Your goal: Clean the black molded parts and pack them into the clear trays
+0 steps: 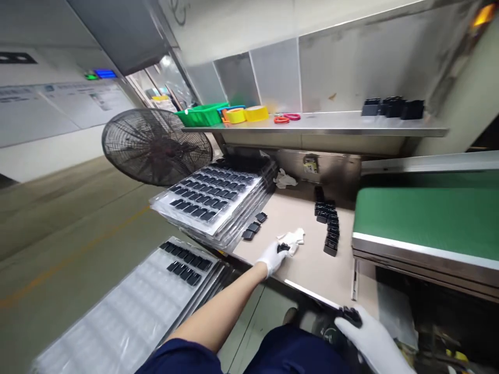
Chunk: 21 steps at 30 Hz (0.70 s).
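Observation:
My left hand [273,258], in a white glove, is closed around a small black plastic part [283,248] over the worktable. Just beyond it lies a crumpled white cloth [293,237]; whether the part touches it I cannot tell. Near the table's front edge, my right hand [368,330], also gloved, grips another black plastic part [351,316]. Its far fingers are hidden. A curved row of similar black parts [331,231] stands on the table between the hands and the back wall. Three more black parts [254,227] lie left of the cloth.
Stacked clear trays [218,228] bear rows of black parts at the left, beside a lower tray stack [117,317]. A green conveyor belt [424,218] borders the right. A steel shelf [331,122] spans the back, with a green bin [202,115] and tape rolls [255,113]. A fan [156,145] stands far left.

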Motion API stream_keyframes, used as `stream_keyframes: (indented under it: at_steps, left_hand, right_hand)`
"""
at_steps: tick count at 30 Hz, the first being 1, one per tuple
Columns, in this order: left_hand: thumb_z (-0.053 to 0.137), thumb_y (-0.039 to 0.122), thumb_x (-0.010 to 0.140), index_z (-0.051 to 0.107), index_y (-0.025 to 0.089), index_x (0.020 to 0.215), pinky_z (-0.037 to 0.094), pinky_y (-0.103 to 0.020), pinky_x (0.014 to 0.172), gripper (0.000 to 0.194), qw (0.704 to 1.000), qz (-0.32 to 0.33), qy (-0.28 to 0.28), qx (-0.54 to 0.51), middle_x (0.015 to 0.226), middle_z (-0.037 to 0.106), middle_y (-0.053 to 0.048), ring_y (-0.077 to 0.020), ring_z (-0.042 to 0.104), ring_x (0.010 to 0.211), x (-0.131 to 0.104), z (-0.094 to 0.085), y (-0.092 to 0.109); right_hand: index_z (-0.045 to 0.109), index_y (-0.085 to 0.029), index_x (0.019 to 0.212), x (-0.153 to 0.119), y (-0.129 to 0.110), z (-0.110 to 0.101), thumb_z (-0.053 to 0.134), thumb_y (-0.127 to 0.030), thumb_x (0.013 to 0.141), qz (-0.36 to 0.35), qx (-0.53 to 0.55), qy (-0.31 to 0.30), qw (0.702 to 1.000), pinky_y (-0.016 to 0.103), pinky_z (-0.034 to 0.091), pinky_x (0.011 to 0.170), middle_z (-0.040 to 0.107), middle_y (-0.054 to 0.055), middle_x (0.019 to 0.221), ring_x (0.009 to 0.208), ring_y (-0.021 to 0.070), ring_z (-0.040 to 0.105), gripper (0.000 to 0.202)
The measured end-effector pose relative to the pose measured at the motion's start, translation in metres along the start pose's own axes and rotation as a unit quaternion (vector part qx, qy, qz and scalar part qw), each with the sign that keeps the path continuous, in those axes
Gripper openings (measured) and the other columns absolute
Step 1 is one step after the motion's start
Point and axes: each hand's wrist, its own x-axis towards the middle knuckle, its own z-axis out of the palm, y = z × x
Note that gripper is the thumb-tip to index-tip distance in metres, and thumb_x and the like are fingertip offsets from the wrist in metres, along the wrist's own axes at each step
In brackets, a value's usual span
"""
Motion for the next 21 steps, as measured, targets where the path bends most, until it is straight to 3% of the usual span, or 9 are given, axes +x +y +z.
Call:
stream_keyframes:
  at_steps: [2, 5, 8, 11, 14, 16, 18, 21]
  left_hand:
    - [0.064, 0.038, 0.094, 0.065, 0.014, 0.109, 0.052, -0.044, 0.095, 0.029, 0.999, -0.002, 0.006, 0.048, 0.111, 0.069, -0.01, -0.0224, 0.066, 0.103, 0.038, -0.03, -0.018]
    - [0.059, 0.045, 0.097, 0.065, 0.014, 0.111, 0.049, -0.046, 0.101, 0.035, 0.993, 0.009, 0.001, 0.12, 0.12, 0.066, -0.013, -0.0243, 0.063, 0.11, 0.092, -0.066, -0.032]
    - [0.056, 0.052, 0.096, 0.067, 0.015, 0.11, 0.044, -0.049, 0.106, 0.041, 0.982, 0.032, -0.016, 0.186, 0.128, 0.064, -0.013, -0.0267, 0.059, 0.119, 0.142, -0.092, -0.034]
    - [0.056, 0.055, 0.096, 0.068, 0.015, 0.105, 0.044, -0.05, 0.106, 0.043, 0.969, 0.046, -0.049, 0.237, 0.124, 0.066, -0.012, -0.0268, 0.058, 0.121, 0.18, -0.104, -0.036]
    - [0.058, 0.055, 0.095, 0.069, 0.015, 0.105, 0.045, -0.05, 0.105, 0.042, 0.959, 0.042, -0.07, 0.273, 0.121, 0.067, -0.01, -0.0259, 0.06, 0.12, 0.204, -0.106, -0.045]
    - [0.058, 0.054, 0.095, 0.069, 0.014, 0.106, 0.046, -0.051, 0.104, 0.042, 0.955, 0.036, -0.067, 0.288, 0.121, 0.067, -0.012, -0.0274, 0.06, 0.119, 0.211, -0.106, -0.053]
    - [0.058, 0.051, 0.094, 0.071, 0.011, 0.103, 0.047, -0.051, 0.101, 0.042, 0.954, 0.035, -0.053, 0.293, 0.119, 0.067, -0.018, -0.0329, 0.06, 0.118, 0.212, -0.108, -0.057]
    - [0.056, 0.044, 0.093, 0.07, 0.006, 0.108, 0.044, -0.056, 0.102, 0.043, 0.959, 0.057, -0.01, 0.279, 0.121, 0.063, -0.027, -0.0439, 0.055, 0.123, 0.207, -0.108, -0.051]
  right_hand:
    - [0.053, -0.024, 0.08, 0.048, -0.044, 0.039, 0.056, -0.047, 0.086, 0.0, -0.042, -0.053, 0.998, 0.031, 0.05, 0.063, 0.065, 0.0, 0.066, 0.067, 0.0213, 0.067, 0.024]
    - [0.053, -0.022, 0.089, 0.107, -0.099, 0.093, 0.054, -0.034, 0.087, 0.004, -0.064, -0.105, 0.992, 0.028, 0.046, 0.056, 0.065, 0.0, 0.067, 0.056, 0.0169, 0.062, 0.013]
    - [0.06, -0.02, 0.098, 0.143, -0.138, 0.136, 0.058, -0.031, 0.086, 0.012, -0.092, -0.153, 0.984, 0.027, 0.046, 0.056, 0.068, 0.001, 0.072, 0.055, 0.0161, 0.062, 0.017]
    - [0.065, -0.018, 0.099, 0.162, -0.165, 0.164, 0.065, -0.037, 0.086, 0.018, -0.144, -0.163, 0.976, 0.031, 0.05, 0.068, 0.072, 0.007, 0.083, 0.074, 0.0217, 0.069, 0.023]
    - [0.068, -0.015, 0.099, 0.168, -0.182, 0.173, 0.063, -0.048, 0.088, 0.04, -0.211, -0.137, 0.967, 0.044, 0.051, 0.08, 0.073, 0.017, 0.094, 0.089, 0.0338, 0.07, 0.036]
    - [0.069, -0.014, 0.1, 0.165, -0.187, 0.168, 0.062, -0.055, 0.087, 0.055, -0.235, -0.109, 0.964, 0.05, 0.05, 0.079, 0.072, 0.02, 0.093, 0.09, 0.0397, 0.07, 0.044]
    - [0.069, -0.017, 0.099, 0.159, -0.184, 0.153, 0.063, -0.06, 0.084, 0.051, -0.227, -0.08, 0.969, 0.048, 0.05, 0.076, 0.072, 0.016, 0.086, 0.084, 0.0387, 0.07, 0.045]
    - [0.066, -0.025, 0.1, 0.147, -0.162, 0.116, 0.055, -0.06, 0.09, 0.033, -0.175, -0.003, 0.984, 0.038, 0.049, 0.072, 0.07, 0.004, 0.076, 0.077, 0.0284, 0.069, 0.038]
